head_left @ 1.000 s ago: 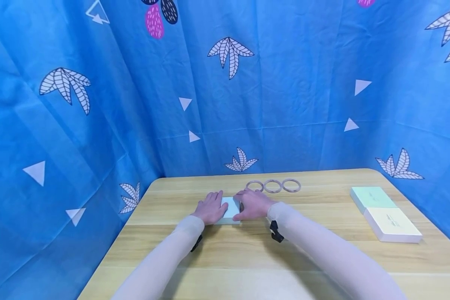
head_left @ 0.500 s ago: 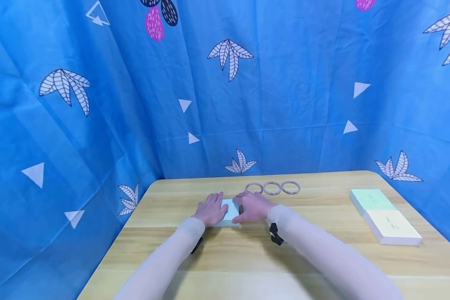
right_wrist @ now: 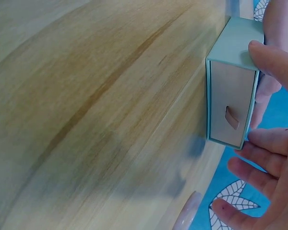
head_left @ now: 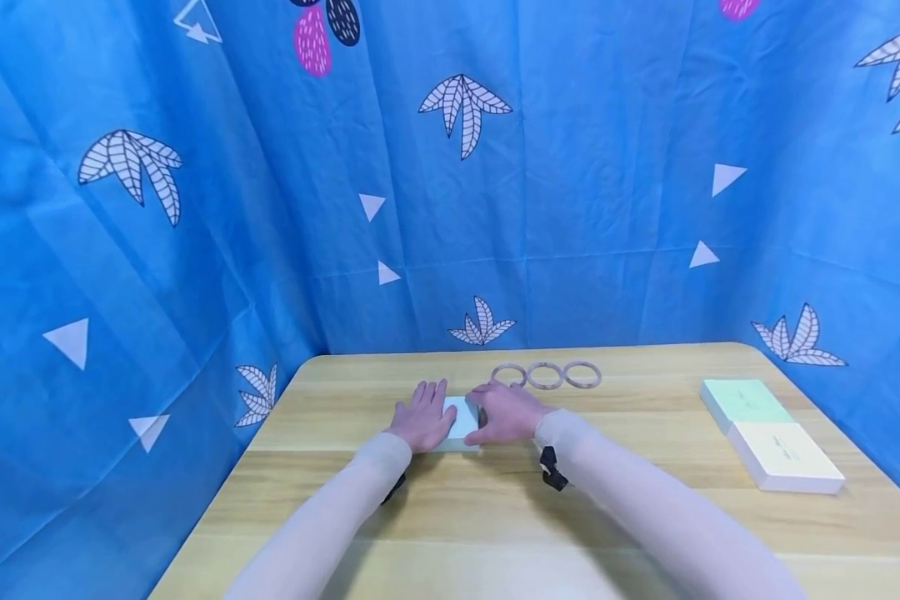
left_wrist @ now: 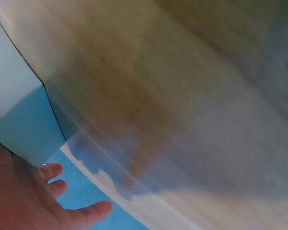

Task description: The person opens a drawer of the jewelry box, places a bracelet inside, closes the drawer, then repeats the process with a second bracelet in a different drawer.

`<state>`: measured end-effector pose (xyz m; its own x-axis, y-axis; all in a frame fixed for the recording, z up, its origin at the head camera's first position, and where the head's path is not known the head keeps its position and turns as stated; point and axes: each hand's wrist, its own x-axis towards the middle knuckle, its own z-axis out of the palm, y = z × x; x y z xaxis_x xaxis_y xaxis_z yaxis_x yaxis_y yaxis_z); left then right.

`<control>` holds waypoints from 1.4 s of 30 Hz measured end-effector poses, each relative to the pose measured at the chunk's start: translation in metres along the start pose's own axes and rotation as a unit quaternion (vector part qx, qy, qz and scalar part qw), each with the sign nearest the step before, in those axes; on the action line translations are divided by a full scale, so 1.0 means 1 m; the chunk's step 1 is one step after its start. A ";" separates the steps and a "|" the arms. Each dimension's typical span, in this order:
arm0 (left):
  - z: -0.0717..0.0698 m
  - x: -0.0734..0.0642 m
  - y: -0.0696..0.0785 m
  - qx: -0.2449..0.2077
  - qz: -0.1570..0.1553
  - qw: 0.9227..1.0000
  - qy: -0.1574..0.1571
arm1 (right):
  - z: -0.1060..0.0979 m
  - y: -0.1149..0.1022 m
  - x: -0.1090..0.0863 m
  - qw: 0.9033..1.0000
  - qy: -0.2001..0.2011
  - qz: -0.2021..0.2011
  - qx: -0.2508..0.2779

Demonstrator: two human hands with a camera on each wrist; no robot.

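Observation:
A small pale green drawer box (head_left: 462,417) lies on the wooden table between both hands. Its right end, seen in the right wrist view, has a light drawer front (right_wrist: 225,91) with a short ribbon pull tab (right_wrist: 232,118); the drawer is flush with its sleeve. My left hand (head_left: 422,423) rests over the box's left part, fingers straight and spread, thumb on the top face. With the right hand (head_left: 507,412) I grip the right end, thumb (right_wrist: 273,60) on the near side and index fingertip at the far edge. My left palm hides much of the box.
Three thin pinkish rings stand in a row behind the right hand, the middle ring (head_left: 546,388) among them. At the table's right lie a green box (head_left: 746,402) and a cream box (head_left: 786,454), end to end. A blue patterned curtain (head_left: 585,208) closes off the back and sides.
My left fingers have straightened and spread slightly. The box and my right hand hold their place; the head view shifts a little.

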<state>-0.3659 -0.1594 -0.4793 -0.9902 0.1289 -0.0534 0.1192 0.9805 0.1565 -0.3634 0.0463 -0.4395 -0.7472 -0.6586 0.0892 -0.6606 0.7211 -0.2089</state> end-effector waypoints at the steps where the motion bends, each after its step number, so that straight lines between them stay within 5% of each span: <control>1: 0.000 0.000 0.000 -0.001 0.000 1.000 0.000 | 0.000 0.000 0.000 1.000 0.001 -0.001 0.000; 19: -0.007 -0.009 0.003 -0.010 0.002 1.000 -0.006 | -0.010 0.011 -0.005 1.000 0.007 -0.010 0.021; 26: -0.013 -0.012 0.003 -0.028 0.010 1.000 -0.003 | -0.016 0.016 -0.008 0.998 0.031 -0.046 0.015; 42: -0.011 -0.013 0.005 -0.032 0.010 0.999 0.005 | -0.002 0.010 -0.004 0.998 0.030 -0.046 0.017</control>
<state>-0.3529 -0.1577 -0.4672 -0.9885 0.1461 -0.0389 0.1342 0.9663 0.2197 -0.3669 0.0566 -0.4400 -0.6866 -0.7073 0.1683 -0.7251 0.6491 -0.2301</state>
